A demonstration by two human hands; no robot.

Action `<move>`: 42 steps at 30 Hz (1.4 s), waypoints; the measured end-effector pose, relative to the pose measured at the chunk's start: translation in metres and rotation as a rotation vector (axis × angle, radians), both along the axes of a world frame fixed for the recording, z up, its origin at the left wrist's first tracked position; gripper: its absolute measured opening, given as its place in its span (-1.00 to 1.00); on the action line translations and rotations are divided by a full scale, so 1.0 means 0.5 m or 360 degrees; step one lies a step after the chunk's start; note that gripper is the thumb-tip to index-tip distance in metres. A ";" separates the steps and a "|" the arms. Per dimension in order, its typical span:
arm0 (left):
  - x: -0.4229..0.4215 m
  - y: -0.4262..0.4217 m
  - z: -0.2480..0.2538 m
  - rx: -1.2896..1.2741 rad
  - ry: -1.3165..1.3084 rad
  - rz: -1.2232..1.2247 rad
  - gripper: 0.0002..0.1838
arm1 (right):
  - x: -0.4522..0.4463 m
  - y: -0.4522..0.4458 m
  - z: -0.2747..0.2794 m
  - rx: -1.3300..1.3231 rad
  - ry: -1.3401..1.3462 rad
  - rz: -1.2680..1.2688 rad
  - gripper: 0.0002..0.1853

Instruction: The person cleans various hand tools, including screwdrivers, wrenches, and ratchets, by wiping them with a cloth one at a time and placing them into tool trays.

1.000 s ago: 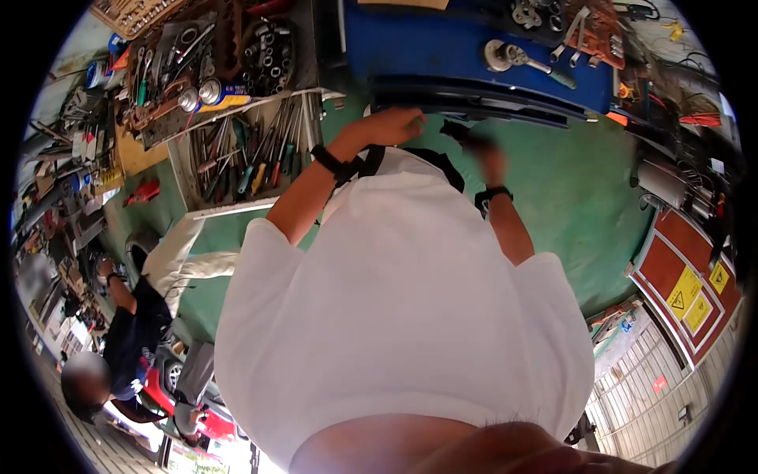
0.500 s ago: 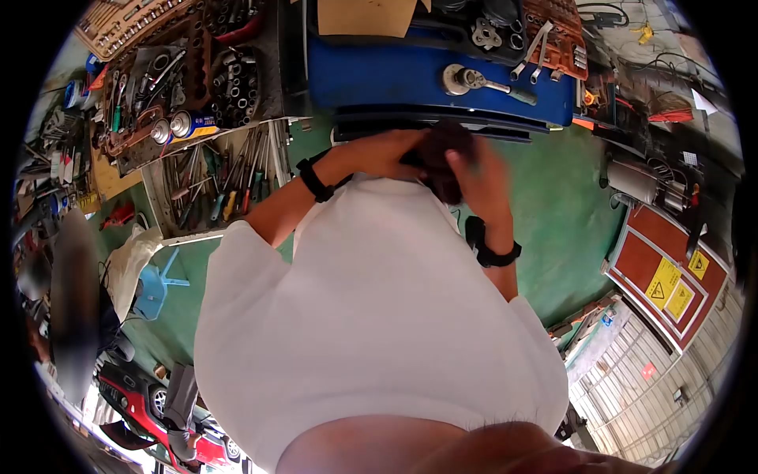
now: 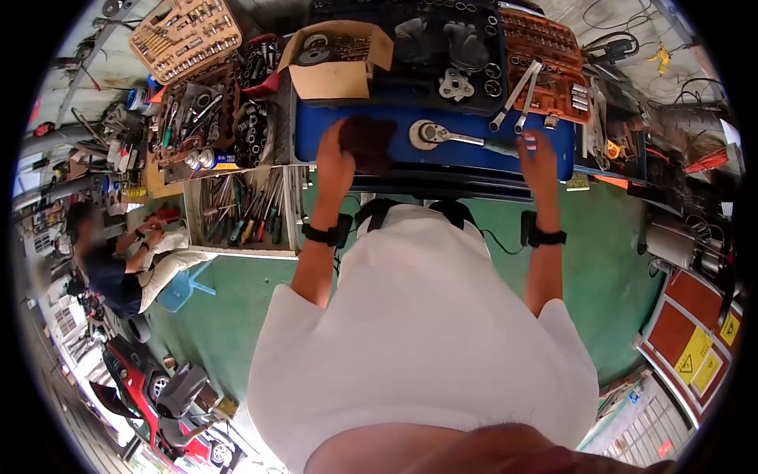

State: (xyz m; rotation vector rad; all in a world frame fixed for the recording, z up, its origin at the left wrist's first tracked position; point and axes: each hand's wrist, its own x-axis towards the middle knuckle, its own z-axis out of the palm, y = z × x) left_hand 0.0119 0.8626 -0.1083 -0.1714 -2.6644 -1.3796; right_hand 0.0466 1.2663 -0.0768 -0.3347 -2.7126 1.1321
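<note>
My left hand is closed on a bunched dark maroon cloth over the front left of the blue tabletop. To its right lies a ratchet wrench, its round head toward the cloth and its dark grip pointing right. My right hand has its fingers bent around the end of that grip; part of the contact is hidden. Just behind the right hand, two long metal wrenches lean across the edge of an orange socket case.
A cardboard box of small metal parts and a black tool case stand at the back. Screwdrivers fill an open drawer on the left. Farther left, another person sits near a blue stool.
My hands have separated from the cloth near my body and reached forward over the table. The cloth went with my left hand; my right has let go and moved to the ratchet's grip.
</note>
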 end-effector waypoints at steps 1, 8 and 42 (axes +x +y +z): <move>0.006 0.019 0.005 -0.0018 0.0004 0.0018 -0.37 | -0.018 0.017 -0.019 -0.0018 0.0004 0.0018 -0.78; 0.028 0.092 0.011 -0.0752 -0.0099 -0.0167 -0.25 | -0.152 0.038 -0.069 0.0149 0.0264 0.0233 -0.75; 0.044 0.295 0.219 0.0716 -0.1157 -0.1470 -0.40 | -0.194 0.091 -0.075 -0.0296 0.0116 -0.1083 -0.14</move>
